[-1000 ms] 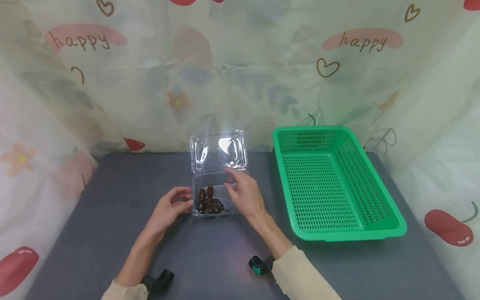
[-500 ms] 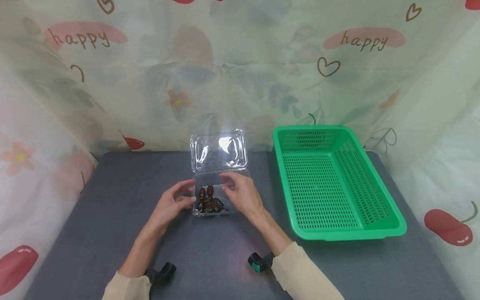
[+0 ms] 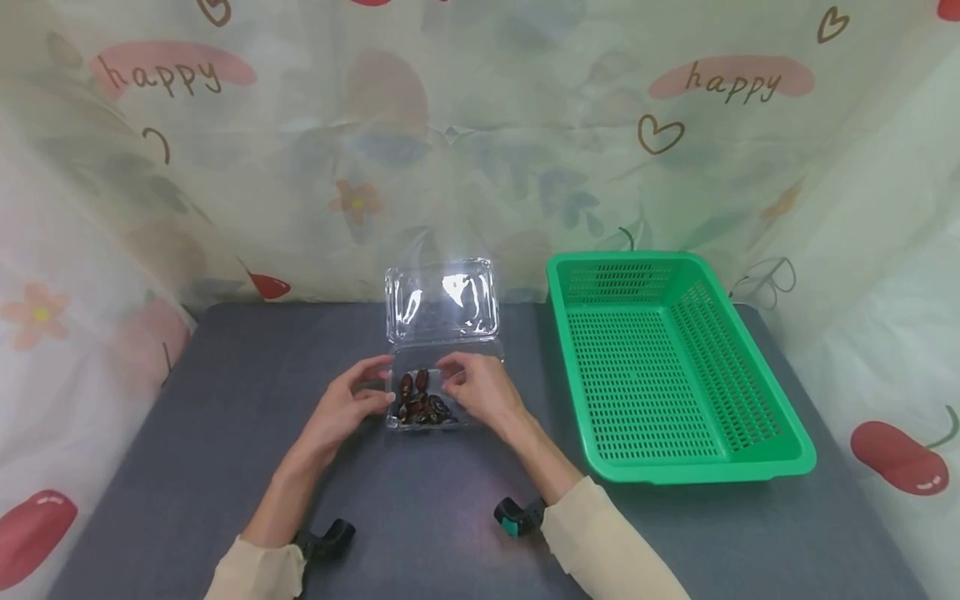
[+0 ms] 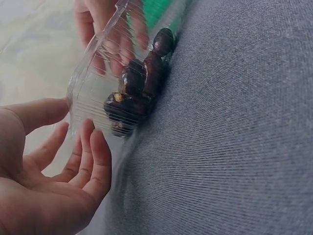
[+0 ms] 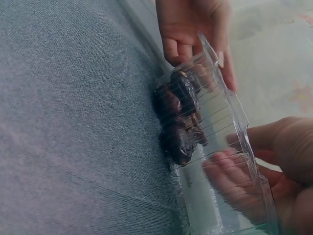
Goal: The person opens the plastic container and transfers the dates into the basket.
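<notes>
A clear plastic clamshell box (image 3: pixel 442 302) with its lid raised stands on the table, with several dark brown dates (image 3: pixel 423 408) in the left part of its base. Beside the box's left wall is my left hand (image 3: pixel 348 408); in the left wrist view its thumb touches the rim and its loosely bent fingers lie against or close to the wall. Over the right part of the base, my right hand (image 3: pixel 487 392) reaches in with thumb and fingers bent and apart. No date shows between them. The right wrist view shows its fingers (image 5: pixel 227 176) through the clear wall.
To the right stands a green perforated plastic basket (image 3: pixel 564 367) with nothing seen in it. Grey cloth covers the table (image 3: pixel 420 517). A printed curtain (image 3: pixel 480 192) hangs along the back and both sides.
My right hand has moved down and slightly left, deeper over the box, its thumb and fingers drawing closer together. My left hand has shifted slightly right along with the box.
</notes>
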The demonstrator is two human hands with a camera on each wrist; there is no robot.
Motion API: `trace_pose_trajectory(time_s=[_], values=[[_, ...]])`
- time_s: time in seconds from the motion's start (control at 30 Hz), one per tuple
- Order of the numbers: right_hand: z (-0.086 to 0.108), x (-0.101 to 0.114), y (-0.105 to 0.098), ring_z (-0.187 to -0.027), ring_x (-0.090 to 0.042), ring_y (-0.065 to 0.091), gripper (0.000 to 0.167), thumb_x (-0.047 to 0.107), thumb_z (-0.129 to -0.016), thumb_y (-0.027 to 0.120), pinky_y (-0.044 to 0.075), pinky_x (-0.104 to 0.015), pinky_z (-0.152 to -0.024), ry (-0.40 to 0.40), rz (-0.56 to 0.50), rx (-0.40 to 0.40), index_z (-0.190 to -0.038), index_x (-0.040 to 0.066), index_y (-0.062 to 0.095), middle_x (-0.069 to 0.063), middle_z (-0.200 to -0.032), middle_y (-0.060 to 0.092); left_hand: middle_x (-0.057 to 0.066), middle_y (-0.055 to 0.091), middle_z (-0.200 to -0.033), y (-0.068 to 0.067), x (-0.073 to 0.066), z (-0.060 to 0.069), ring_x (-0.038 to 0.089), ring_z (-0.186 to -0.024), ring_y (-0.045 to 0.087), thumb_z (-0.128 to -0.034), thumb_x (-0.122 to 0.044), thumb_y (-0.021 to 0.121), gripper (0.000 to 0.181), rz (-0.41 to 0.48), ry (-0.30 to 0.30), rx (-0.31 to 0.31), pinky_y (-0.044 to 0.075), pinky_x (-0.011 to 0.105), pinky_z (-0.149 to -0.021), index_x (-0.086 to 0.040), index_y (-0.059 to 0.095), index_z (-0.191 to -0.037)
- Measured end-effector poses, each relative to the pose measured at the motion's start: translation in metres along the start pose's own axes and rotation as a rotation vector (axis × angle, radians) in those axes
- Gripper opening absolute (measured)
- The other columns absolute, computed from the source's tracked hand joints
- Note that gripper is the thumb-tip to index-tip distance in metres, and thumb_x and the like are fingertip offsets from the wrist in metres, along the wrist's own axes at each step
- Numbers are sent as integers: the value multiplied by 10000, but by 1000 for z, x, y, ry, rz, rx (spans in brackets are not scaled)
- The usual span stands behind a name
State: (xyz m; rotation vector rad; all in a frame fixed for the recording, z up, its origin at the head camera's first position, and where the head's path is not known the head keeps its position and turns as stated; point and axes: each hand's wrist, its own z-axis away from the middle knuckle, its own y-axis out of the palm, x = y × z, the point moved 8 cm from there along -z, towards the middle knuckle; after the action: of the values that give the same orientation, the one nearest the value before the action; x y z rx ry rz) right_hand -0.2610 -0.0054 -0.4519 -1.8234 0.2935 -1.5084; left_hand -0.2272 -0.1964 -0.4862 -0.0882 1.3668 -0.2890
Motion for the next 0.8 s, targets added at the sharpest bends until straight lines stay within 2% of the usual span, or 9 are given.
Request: trace_pose_trajectory(time_s=[0.17, 0.27, 0.43, 0.63, 0.8], values=[[-2, -1, 10, -849, -140, 689, 300, 22, -830, 744, 533, -264, -746, 32, 93, 116, -1126, 62, 728, -33, -973, 740, 181, 502, -1361, 0, 0, 0, 289, -1053, 637, -937, -74, 661, 571, 23, 4, -3, 523, 418, -874, -151, 465, -1468], [-4, -3, 13, -847, -122, 689, 305, 67, -812, 783, 524, -270, -745, 65, 124, 157, -1113, 96, 738, 2, -951, 746, 186, 505, -1358, 0, 1, 0, 281, -1049, 639, -936, -72, 662, 571, 38, 8, 1, 531, 400, -865, -148, 467, -1468], [-5, -7, 16, -844, -113, 688, 332, 122, -791, 826, 525, -282, -748, 121, 128, 194, -1112, 122, 740, 28, -943, 744, 186, 510, -1348, 0, 2, -1, 264, -1028, 642, -935, -74, 663, 571, 42, 11, -3, 533, 388, -852, -153, 471, -1467], [-7, -6, 21, -778, -92, 653, 338, 172, -744, 866, 508, -279, -745, 111, 160, 234, -1061, 125, 759, 53, -860, 725, 193, 502, -1348, 0, 3, -1, 247, -1011, 639, -932, -61, 660, 575, 61, 2, -14, 532, 388, -849, -144, 469, -1468], [-9, -9, 25, -737, -72, 618, 294, 173, -724, 881, 490, -264, -702, 124, 126, 245, -996, 138, 773, 71, -810, 694, 189, 496, -1358, 1, 4, 0, 247, -1015, 634, -928, -65, 665, 583, 81, -1, -13, 530, 380, -850, -160, 469, -1469]])
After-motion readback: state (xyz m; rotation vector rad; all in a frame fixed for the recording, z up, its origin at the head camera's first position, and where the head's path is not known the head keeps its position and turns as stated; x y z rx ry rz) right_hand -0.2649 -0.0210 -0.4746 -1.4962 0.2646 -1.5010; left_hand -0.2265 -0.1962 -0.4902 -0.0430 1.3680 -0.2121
